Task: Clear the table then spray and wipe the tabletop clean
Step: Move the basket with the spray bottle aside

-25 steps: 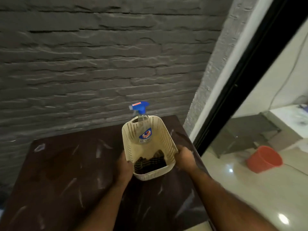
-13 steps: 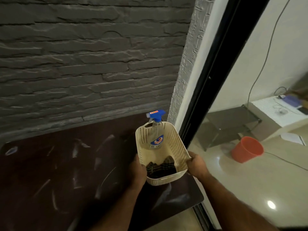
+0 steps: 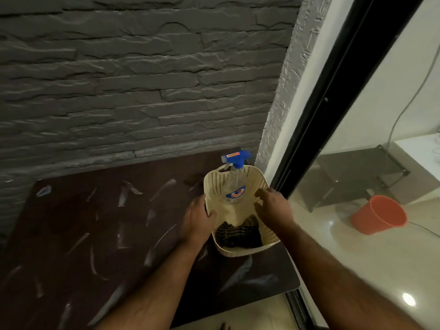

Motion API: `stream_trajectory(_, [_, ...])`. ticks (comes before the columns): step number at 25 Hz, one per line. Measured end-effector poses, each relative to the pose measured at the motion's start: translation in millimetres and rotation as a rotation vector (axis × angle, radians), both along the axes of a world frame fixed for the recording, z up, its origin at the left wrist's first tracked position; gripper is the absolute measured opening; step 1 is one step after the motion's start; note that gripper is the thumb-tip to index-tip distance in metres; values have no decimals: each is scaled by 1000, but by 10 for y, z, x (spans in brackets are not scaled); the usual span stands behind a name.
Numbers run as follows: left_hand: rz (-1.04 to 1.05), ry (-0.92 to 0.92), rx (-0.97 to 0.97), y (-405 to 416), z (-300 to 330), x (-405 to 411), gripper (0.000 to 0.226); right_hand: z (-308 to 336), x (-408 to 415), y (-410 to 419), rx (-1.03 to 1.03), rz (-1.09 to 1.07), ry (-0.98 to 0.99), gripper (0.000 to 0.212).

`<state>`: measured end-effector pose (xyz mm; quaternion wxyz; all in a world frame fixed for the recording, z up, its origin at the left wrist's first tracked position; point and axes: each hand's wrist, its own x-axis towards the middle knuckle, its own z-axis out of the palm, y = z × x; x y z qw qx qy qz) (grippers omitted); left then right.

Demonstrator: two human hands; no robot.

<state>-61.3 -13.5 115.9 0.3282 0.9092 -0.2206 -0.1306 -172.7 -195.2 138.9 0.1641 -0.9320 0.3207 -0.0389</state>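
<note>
1. A person stands at a dark worktop (image 3: 100, 234) with a cream basket (image 3: 240, 251) near its right edge, close to the stone wall (image 3: 142, 79).
2. The left hand (image 3: 196, 222) grips the basket's left rim, thumb hooked over the edge; the right hand (image 3: 273, 208) hovers over the right rim, fingers loosely curled and holding nothing.
3. Inside the basket, a spray bottle (image 3: 234, 182) stands upright at the far end and a dark striped cloth (image 3: 238, 234) lies at the near end.
4. Apart from the basket, the worktop carries only pale streaks; clearing looks nearly done.
5. Spraying and wiping appear still ahead, bottle and cloth both untouched.
</note>
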Motion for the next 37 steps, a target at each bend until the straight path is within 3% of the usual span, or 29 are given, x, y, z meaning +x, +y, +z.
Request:
stream_trajectory(3, [-70, -91, 21, 11, 111, 45, 50, -262, 339, 148, 114, 230, 280, 30])
stream_trajectory(7, [-87, -104, -15, 161, 172, 39, 46, -820, 464, 196, 112, 338, 686, 63])
stream_trajectory(9, [-32, -96, -62, 273, 214, 79, 42, -941, 526, 172, 77, 382, 741, 71])
stream_trajectory(11, [42, -68, -102, 373, 233, 112, 39, -963, 569, 152, 22, 430, 741, 63])
stream_trajectory(14, [111, 2, -178, 454, 189, 136, 32, -740, 604, 130, 58, 387, 639, 40])
stream_trajectory(17, [188, 179, -319, 394, 148, 152, 28, -89, 693, 23, 322, 308, 436, 24])
stream_trajectory(19, [246, 328, -461, 311, 225, 110, 50, 495, 703, 30, 525, 326, 283, 27])
stream_trajectory(22, [203, 868, -822, 148, 457, 43, 81, 1018, 699, 135, 636, 318, -29, 45])
stream_trajectory(24, [263, 1093, -930, 105, 587, 12, 86, 1001, 691, 129, 577, 163, -234, 51])
stream_trajectory(28, [376, 1162, -917, 202, 570, 14, 86, 495, 632, -29, 621, -110, -168, 21])
stream_trajectory(30, [425, 1164, -920, 324, 554, 42, 86, 258, 667, -117, 659, -175, -246, 24])
stream_trajectory(34, [460, 1129, -948, 670, 622, 104, 90, -116, 958, -321, 596, -49, -297, 50])
stream_trajectory(37, [494, 1112, -1003, 1009, 664, 181, 92, -169, 1120, -317, 503, 8, -220, 29])
